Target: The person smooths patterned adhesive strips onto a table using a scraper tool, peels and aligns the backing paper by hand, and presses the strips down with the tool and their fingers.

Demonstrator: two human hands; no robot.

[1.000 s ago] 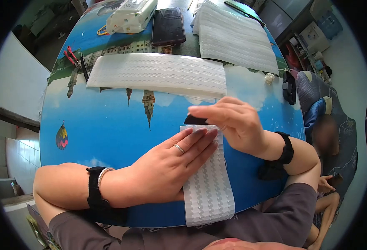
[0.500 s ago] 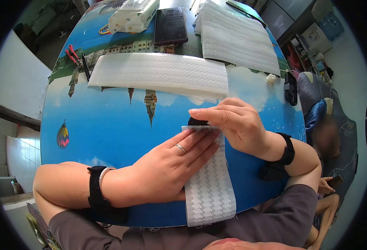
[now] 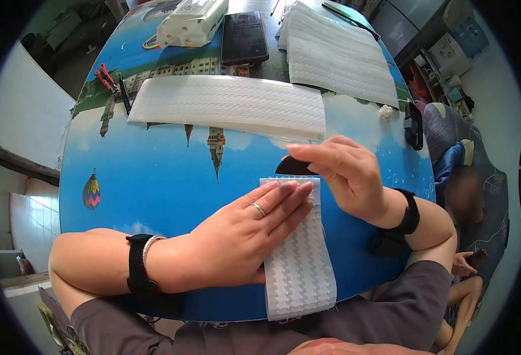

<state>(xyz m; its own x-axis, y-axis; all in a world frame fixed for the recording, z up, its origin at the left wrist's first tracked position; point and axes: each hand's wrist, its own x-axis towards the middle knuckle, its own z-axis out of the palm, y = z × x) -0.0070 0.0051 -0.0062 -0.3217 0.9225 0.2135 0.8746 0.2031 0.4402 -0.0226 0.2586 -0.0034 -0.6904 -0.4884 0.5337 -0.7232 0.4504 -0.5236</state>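
A white strip (image 3: 299, 266) with rows of small raised grey-white shapes lies lengthwise toward me, its near end at the table's front edge. My left hand (image 3: 254, 231) rests flat on its upper part, fingers stretched out and a ring on one of them. Just beyond the strip's far end, my right hand (image 3: 346, 174) pinches a flat black piece (image 3: 296, 166) with a curved edge between thumb and fingers. The black piece sits slightly above or at that end; contact cannot be made out.
Across the table lies a long white sheet (image 3: 228, 106). Behind it are a phone (image 3: 244, 38), a pack of wipes (image 3: 190, 23) and stacked white sheets (image 3: 337, 56). Red-handled pliers (image 3: 103, 77) and a black pen (image 3: 123, 93) lie left. At right, another person's hand (image 3: 463, 263) holds a phone.
My right hand has shifted slightly right and up with the black piece, baring more of it and the strip's far end. My left hand stays flat on the strip.
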